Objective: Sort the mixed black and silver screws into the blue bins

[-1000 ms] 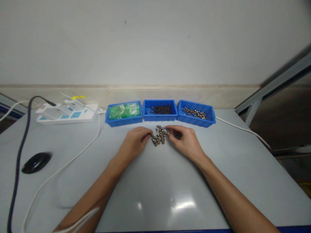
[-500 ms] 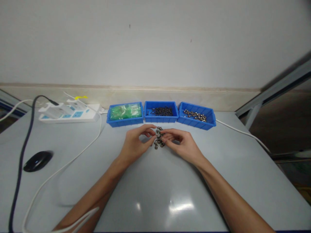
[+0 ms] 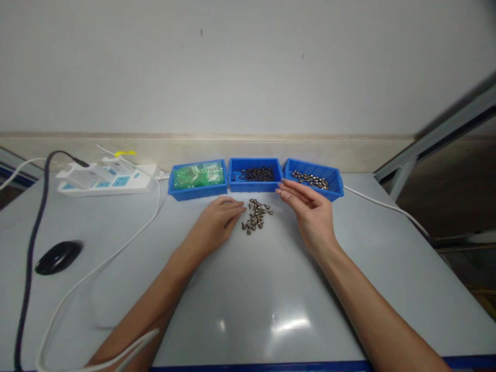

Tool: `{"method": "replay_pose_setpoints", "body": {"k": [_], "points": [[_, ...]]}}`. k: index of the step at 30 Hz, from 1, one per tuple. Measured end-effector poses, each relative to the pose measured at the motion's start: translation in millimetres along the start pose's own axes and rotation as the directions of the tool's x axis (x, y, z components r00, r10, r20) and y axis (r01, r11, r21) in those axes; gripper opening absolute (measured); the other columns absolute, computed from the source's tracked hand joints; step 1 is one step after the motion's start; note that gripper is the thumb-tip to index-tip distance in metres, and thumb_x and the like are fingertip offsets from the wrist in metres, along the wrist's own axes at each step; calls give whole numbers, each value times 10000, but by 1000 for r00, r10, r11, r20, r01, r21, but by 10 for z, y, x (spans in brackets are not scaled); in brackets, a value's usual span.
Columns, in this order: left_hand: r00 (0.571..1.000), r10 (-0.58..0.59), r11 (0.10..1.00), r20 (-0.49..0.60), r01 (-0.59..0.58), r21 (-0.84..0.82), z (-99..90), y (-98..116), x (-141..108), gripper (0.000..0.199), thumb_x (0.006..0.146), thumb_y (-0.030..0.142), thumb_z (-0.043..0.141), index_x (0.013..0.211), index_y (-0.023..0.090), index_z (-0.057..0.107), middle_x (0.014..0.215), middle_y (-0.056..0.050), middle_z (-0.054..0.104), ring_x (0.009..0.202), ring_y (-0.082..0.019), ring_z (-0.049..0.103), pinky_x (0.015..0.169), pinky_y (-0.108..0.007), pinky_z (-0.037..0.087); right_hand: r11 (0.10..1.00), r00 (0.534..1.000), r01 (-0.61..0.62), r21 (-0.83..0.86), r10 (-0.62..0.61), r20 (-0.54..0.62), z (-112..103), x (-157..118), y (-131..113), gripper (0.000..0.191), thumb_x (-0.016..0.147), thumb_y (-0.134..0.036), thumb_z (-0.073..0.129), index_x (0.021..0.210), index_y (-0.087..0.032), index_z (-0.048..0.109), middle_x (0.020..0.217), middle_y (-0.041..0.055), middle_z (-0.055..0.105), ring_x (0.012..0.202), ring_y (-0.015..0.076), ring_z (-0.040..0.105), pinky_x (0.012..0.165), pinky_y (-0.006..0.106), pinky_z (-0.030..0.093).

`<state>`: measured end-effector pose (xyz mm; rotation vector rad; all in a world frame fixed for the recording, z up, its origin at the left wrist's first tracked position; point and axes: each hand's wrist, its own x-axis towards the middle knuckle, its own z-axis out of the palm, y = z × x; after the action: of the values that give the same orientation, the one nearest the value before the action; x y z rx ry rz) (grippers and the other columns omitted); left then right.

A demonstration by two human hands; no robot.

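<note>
Broad beneath all, the pale table. Along its far edge, the left bin of green packets, the middle bin of dark screws, the right bin of shiny fittings. Left of the table's middle, the left hand, fingers side by side; impossible to tell if gripping anything. Reaching toward the far edge, the right hand, thumb and fingertips nearly together before the right bin; impossible to tell if clamped on something small. Between both hands, closer to the far edge than to the near one, the metal pile, longest from far edge toward near edge. Just right of the left fingertips, so nearest that hand; from the right fingertips, leftward and toward the near edge. Smallest, at the pile's right side, a stray fitting.
</note>
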<state>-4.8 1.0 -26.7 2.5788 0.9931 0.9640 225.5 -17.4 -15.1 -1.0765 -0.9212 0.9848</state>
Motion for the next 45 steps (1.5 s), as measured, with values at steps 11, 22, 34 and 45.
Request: {"method": "replay_pose_setpoints", "body": {"k": [11, 22, 34, 45], "points": [[949, -314, 919, -30, 296, -261, -5, 133, 30, 233, 883, 181, 699, 1108, 215, 646, 921, -24, 807, 867, -189, 768, 834, -297, 585, 984, 981, 23, -178, 12, 194, 6, -32, -40, 247, 777, -307, 782, 998, -198, 776, 899, 69, 798, 812, 214, 758, 829, 396, 608], [866, -489, 633, 106, 436, -639, 22, 267, 67, 297, 846, 318, 743, 934, 222, 477, 900, -49, 811, 876, -221, 783, 825, -319, 594, 957, 824, -257, -137, 291, 487, 78, -132, -27, 225, 736, -339, 841, 906, -195, 806, 810, 60, 798, 775, 188, 758, 800, 339, 591], [956, -282, 887, 77, 290, -360, -87, 259, 70, 177, 881, 272, 705, 1006, 207, 597, 927, -44, 759, 860, -195, 732, 793, -312, 576, 953, 892, -303, -18, 290, 346, 91, -112, -16, 193, 700, -314, 866, 841, -196, 810, 796, 55, 797, 733, 175, 743, 787, 329, 592], [954, -179, 975, 240, 204, -85, -84, 106, 5, 158, 902, 122, 567, 930, 168, 716, 894, -67, 703, 795, -175, 667, 765, -294, 540, 999, 984, 43, -10, -44, -172, -16, 31, -9, 376, 764, -265, 760, 1138, -229, 743, 1264, 93, 726, 1096, 263, 719, 1041, 488, 523]]}}
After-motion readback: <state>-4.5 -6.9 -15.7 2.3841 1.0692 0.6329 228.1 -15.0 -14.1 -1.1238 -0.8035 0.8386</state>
